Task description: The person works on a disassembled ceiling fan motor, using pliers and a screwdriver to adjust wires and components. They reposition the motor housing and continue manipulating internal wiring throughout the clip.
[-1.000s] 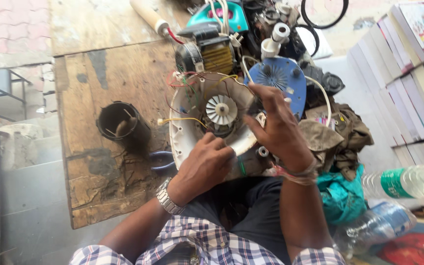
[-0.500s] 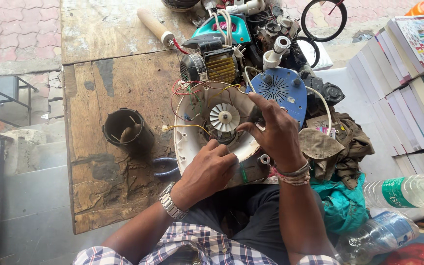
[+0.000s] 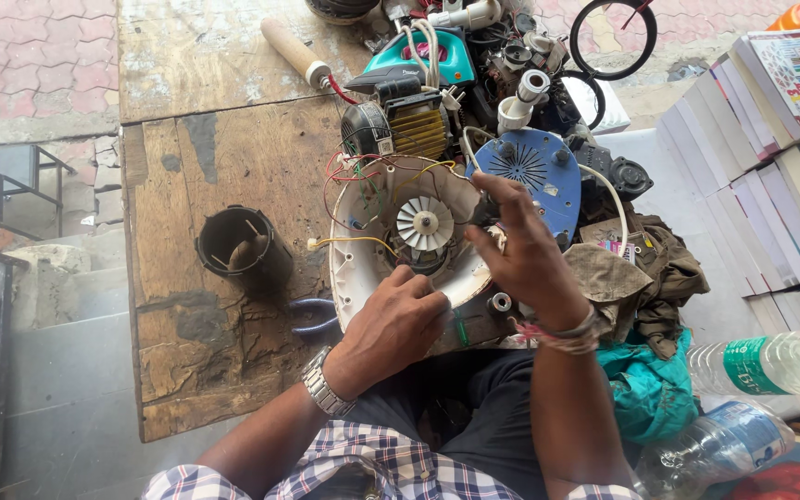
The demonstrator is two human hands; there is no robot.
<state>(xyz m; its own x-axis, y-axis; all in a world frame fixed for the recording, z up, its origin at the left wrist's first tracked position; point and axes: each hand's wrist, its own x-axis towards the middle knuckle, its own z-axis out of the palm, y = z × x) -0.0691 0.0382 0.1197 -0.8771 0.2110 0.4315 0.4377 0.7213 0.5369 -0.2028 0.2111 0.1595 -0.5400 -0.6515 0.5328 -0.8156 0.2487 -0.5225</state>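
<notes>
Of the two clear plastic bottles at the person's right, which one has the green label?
The upper bottle, lying beside the stacked books. It has a green label band; the lower bottle nearer the person's leg has a blue one.

Round housing (image 3: 363, 250) on bench (image 3: 206, 139), can (image 3: 233, 248) left, books (image 3: 770, 176) right.
</notes>
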